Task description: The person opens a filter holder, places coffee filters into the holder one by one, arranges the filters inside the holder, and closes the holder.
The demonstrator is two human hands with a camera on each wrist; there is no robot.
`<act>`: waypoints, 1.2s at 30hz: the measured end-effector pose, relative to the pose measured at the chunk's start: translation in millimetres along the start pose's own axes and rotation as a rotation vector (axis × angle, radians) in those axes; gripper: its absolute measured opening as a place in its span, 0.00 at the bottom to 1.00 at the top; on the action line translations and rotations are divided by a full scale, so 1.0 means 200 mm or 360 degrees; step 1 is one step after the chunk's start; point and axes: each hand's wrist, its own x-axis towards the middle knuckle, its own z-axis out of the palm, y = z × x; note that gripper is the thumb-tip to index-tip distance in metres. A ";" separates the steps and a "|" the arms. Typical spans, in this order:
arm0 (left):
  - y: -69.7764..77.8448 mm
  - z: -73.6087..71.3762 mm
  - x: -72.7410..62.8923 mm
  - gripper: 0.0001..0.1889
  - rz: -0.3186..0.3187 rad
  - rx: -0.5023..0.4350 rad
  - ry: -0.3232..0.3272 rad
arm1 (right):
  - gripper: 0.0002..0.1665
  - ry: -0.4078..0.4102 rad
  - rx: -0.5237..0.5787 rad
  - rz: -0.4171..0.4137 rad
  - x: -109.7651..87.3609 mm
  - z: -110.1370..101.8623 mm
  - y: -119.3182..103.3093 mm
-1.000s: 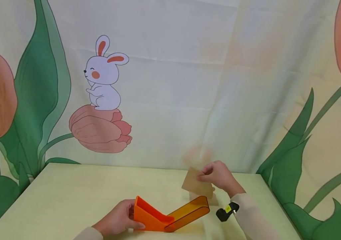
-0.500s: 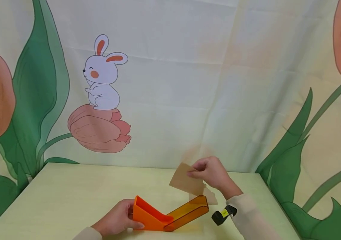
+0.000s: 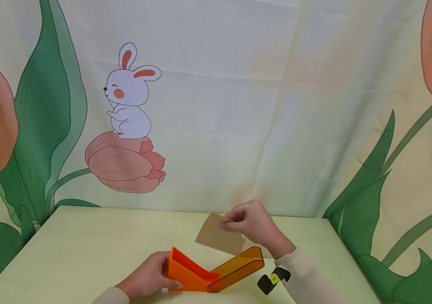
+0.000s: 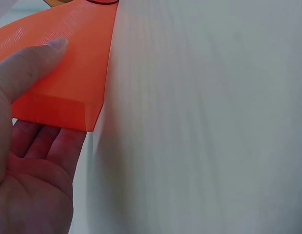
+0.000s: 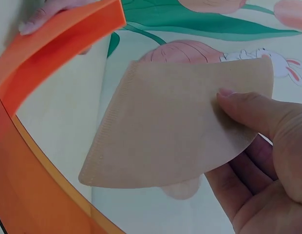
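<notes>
Container, orange, wedge-shaped, near side of table; left end gripped by left hand. Lid, amber, see-through, swung out right. Depths hidden; contents cannot be told. Paper filter, brown, pinched in right hand, far side of lid; one corner finger-covered. Pale shape beyond lid: mostly hidden, indistinct.
</notes>
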 end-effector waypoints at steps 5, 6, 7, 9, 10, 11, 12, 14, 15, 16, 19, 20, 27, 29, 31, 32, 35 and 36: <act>0.00 0.00 0.00 0.29 -0.0004 -0.0002 0.0004 | 0.05 -0.0064 0.0044 0.0007 0.00 0.05 0.00; 0.00 0.00 0.00 0.29 -0.0003 -0.0002 0.0004 | 0.04 -0.0082 0.0053 0.0009 0.00 0.06 0.00; 0.00 0.00 0.00 0.29 -0.0004 -0.0006 0.0003 | 0.04 -0.0101 0.0069 0.0014 0.00 0.07 0.00; 0.00 0.00 0.00 0.29 -0.0005 -0.0016 0.0003 | 0.04 -0.0140 0.0086 0.0021 0.00 0.10 0.01; -0.01 0.01 0.00 0.29 -0.0008 -0.0021 0.0004 | 0.04 -0.0159 0.0093 0.0025 -0.01 0.11 0.01; -0.01 0.01 0.00 0.30 -0.0011 -0.0025 0.0004 | 0.03 -0.0174 0.0088 0.0024 -0.01 0.12 0.01; -0.01 0.01 0.00 0.30 -0.0012 -0.0026 0.0006 | 0.03 -0.0190 0.0082 0.0027 -0.01 0.13 0.01; 0.00 0.01 -0.01 0.30 -0.0024 -0.0025 0.0010 | 0.03 -0.0216 0.0067 0.0017 -0.01 0.15 0.01; 0.00 0.01 -0.01 0.31 -0.0028 -0.0024 0.0010 | 0.03 -0.0229 0.0056 0.0016 -0.01 0.16 0.01; 0.00 0.01 -0.01 0.31 -0.0036 -0.0022 0.0012 | 0.03 -0.0243 0.0049 0.0024 -0.02 0.17 0.01; 0.01 0.01 -0.01 0.31 -0.0048 -0.0019 0.0009 | 0.02 -0.0274 0.0034 0.0028 -0.02 0.20 0.01; 0.01 0.01 -0.01 0.30 -0.0046 -0.0020 0.0005 | 0.03 -0.0283 0.0030 0.0037 -0.02 0.21 0.02; 0.01 0.00 0.00 0.28 0.0002 -0.0025 -0.0030 | 0.03 -0.0314 0.0029 0.0056 -0.03 0.29 0.03; 0.01 0.00 0.00 0.29 0.0004 -0.0032 -0.0036 | 0.03 -0.0320 0.0036 0.0070 -0.03 0.31 0.03; 0.01 0.00 0.00 0.29 0.0002 -0.0034 -0.0038 | 0.03 -0.0328 0.0048 0.0078 -0.03 0.33 0.03; 0.01 0.00 0.00 0.29 -0.0003 -0.0035 -0.0039 | 0.03 -0.0334 0.0053 0.0080 -0.03 0.34 0.03; 0.00 -0.01 0.00 0.30 0.0000 -0.0028 -0.0039 | 0.03 -0.0355 0.0072 0.0079 -0.03 0.37 0.04; 0.00 -0.01 0.00 0.30 0.0004 -0.0027 -0.0042 | 0.03 -0.0363 0.0074 0.0074 -0.03 0.37 0.04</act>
